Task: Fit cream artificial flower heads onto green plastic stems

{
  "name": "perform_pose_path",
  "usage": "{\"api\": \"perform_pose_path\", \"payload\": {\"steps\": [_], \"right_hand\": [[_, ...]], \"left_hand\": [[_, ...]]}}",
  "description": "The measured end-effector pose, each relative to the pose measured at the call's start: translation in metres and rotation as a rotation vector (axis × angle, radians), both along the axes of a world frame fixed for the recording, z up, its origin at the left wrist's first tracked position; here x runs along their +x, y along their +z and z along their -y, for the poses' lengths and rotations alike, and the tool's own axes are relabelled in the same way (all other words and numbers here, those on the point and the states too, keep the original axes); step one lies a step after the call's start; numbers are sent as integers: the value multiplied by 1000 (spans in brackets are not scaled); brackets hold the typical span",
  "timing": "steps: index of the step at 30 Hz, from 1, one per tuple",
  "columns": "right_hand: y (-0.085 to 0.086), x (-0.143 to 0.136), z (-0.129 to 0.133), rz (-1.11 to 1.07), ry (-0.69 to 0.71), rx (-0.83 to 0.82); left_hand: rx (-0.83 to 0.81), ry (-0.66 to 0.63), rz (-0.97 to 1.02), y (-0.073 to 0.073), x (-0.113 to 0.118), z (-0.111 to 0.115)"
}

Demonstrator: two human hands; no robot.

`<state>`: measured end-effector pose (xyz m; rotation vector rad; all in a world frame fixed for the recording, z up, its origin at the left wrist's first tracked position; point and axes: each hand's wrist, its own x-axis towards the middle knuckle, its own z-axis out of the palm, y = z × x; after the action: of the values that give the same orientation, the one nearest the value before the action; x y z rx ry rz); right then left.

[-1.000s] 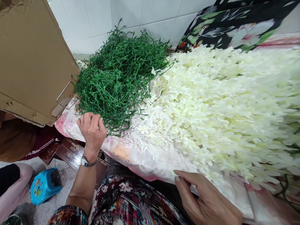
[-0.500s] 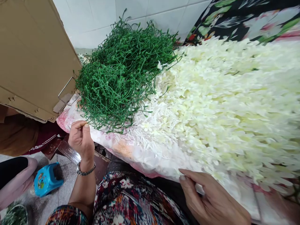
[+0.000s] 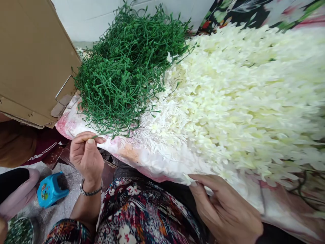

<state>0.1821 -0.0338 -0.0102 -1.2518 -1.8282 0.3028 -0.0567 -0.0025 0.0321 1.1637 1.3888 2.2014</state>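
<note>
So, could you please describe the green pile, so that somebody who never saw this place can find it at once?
Start from the large brown cardboard box at the upper left of the picture. Just right of it, in front of the pale wall, lies the green pile. It is a tangle of thin, wiry stems, unlike the creamy white flowers spread to its right.

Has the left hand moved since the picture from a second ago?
Yes. Judged against the cardboard box, the left hand has drawn back toward the patterned shirt, away from the pile of green stems.
</note>
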Motion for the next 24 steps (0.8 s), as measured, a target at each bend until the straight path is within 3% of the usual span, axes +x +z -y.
{"api": "perform_pose_path", "payload": {"steps": [5,8,12,18,24], "right_hand": [[9,-5,1,-181,71,-74],[14,-8,0,-265,111,-105],[15,-8,-1,-278,91,-119],[13,-7,-1,-157,156,-63],[17,1,0,-46,136,-52]], "left_hand": [[-267,-497,297,-2,43,18],[-420,-667,482,-11,61,18],[-539,-745,600,-21,73,13],[-579,-836,653,-26,82,12],[-610,-909,499,-30,81,15]]}}
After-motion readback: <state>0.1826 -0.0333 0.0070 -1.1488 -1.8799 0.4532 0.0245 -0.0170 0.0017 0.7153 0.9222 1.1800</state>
